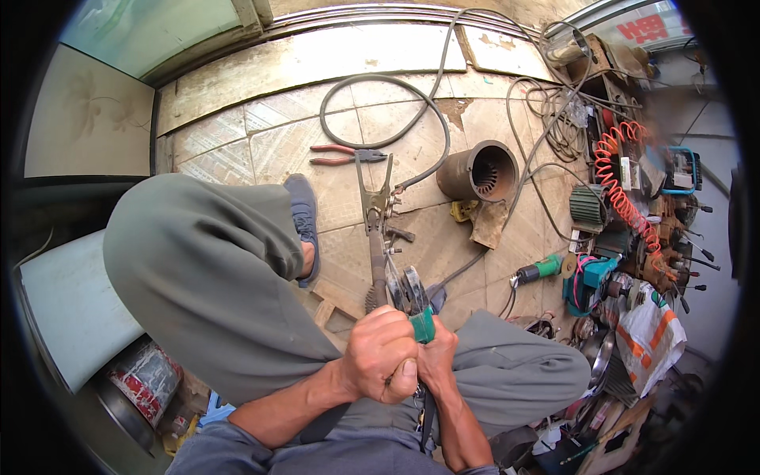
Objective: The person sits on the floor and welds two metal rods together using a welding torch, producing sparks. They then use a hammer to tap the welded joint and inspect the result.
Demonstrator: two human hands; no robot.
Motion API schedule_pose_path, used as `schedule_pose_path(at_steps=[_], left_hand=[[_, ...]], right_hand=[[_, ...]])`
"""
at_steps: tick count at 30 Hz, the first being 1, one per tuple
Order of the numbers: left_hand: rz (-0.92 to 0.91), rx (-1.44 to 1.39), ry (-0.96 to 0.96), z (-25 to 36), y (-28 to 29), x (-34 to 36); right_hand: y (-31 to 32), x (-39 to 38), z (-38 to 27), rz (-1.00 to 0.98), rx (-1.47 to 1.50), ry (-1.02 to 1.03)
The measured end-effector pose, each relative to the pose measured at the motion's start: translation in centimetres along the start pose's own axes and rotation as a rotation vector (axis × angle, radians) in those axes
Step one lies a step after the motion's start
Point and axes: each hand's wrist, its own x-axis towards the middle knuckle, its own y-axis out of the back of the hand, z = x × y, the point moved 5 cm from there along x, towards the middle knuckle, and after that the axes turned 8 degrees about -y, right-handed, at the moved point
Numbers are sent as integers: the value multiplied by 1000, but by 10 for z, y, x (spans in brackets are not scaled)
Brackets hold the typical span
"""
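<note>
My left hand (380, 354) is closed in a fist in front of my lap, and whatever it grips is hidden. Against it, my right hand (438, 354) is wrapped round a green piece (423, 324), whose kind I cannot make out. Just beyond my hands are round metal rings (414, 289). A dark, bristly part (372, 298) shows beside my left hand's knuckles. Farther off, a metal welding clamp (374, 198) with its cable lies on the tiles. Red-handled pliers (345, 155) rest near its jaws.
A rusty motor housing (479, 171) lies on its side on the floor. Cables (554, 119) trail across the tiles. At right are a green power tool (542, 269), a coiled orange hose (625, 182) and a white sack (651, 336). A worn bucket (146, 376) sits at lower left.
</note>
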Motion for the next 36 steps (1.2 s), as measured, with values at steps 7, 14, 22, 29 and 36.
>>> schedule_pose_path(at_steps=[7,14,22,29,36], left_hand=[[-3,-7,-8,1,-2,-1],[-7,2,10,0,0,-1],[-18,9,13,1,1,1],[-7,2,4,1,0,1],[-1,-2,3,1,0,-1]], right_hand=[[-1,1,3,-10,-33,0],[-1,1,3,-29,-48,-37],[-3,4,7,-110,221,-157],[13,0,10,51,217,-25],[2,-1,13,-38,205,-97]])
